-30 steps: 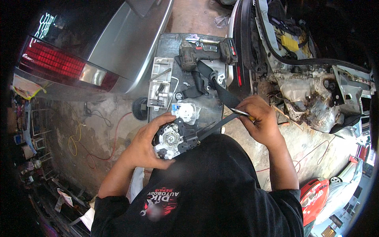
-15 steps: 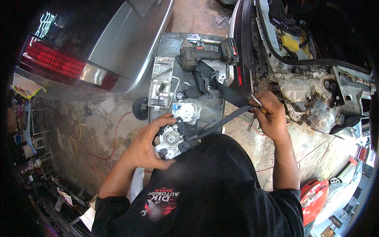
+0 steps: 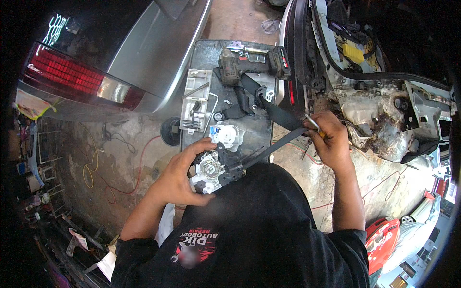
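My left hand (image 3: 177,177) is closed around a seat belt retractor (image 3: 210,168), whose white and metal round mechanism faces up beside its black housing. I hold it close to my black shirt. From the housing a black belt strap (image 3: 269,152) runs up to the right. My right hand (image 3: 329,137) pinches that strap and also has a thin pale stick (image 3: 311,120) with a yellow-orange end between its fingers; its kind is unclear. More of the black webbing (image 3: 281,115) trails onto the bench. Just beyond the retractor lies a white plastic cover (image 3: 228,136).
A dark narrow bench (image 3: 204,53) carries a cordless power tool (image 3: 249,62) and a pale parts tray (image 3: 196,101) with small tools. Car bodywork with a red tail light (image 3: 67,72) stands left, a stripped car body (image 3: 384,110) right. Hoses (image 3: 137,177) cross the floor.
Very little differs. My left hand and the retractor have shifted slightly to the right, while my right hand keeps its place on the strap.
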The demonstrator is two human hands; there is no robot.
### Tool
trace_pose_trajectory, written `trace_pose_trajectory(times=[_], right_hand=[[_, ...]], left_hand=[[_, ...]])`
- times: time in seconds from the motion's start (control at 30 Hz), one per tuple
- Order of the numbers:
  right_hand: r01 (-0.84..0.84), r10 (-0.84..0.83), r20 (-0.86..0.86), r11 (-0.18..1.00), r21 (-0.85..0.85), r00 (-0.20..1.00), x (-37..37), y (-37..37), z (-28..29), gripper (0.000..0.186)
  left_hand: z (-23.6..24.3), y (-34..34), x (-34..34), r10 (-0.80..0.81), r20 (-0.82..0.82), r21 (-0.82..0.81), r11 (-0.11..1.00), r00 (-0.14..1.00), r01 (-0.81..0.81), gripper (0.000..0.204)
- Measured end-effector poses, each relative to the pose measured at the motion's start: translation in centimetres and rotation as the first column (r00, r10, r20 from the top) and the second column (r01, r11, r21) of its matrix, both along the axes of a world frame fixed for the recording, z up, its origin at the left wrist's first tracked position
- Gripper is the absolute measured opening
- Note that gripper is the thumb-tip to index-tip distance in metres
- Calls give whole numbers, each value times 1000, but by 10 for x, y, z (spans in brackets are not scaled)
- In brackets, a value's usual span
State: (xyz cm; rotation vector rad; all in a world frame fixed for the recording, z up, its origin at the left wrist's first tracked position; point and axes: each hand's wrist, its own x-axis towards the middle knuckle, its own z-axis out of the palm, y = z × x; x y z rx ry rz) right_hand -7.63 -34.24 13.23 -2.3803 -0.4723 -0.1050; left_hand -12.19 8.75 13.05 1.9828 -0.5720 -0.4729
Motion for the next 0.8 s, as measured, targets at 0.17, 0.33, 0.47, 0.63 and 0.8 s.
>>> trace_pose_trajectory(times=[0.17,0.33,0.47,0.63,0.8], right_hand=[[16,-16,-7,1000,-22,1000,4,-3,5,23],[-6,7,10,999,-37,1000,5,-2,8,23],[-42,42,-5,999,-13,999,1,2,8,23],[-47,49,42,997,-57,998,11,-6,10,23],[-58,59,11,998,-36,998,10,-7,9,23]], left_hand=[[1,-2,-1,8,-14,6,1000,1000,-8,116],[3,-3,-2,6,-20,27,1000,1000,-5,116],[2,-3,-2,32,-16,-3,999,999,-32,111],[0,-6,-3,18,7,-11,1000,1000,-18,119],[7,-7,-2,49,-30,-44,998,998,-50,117]])
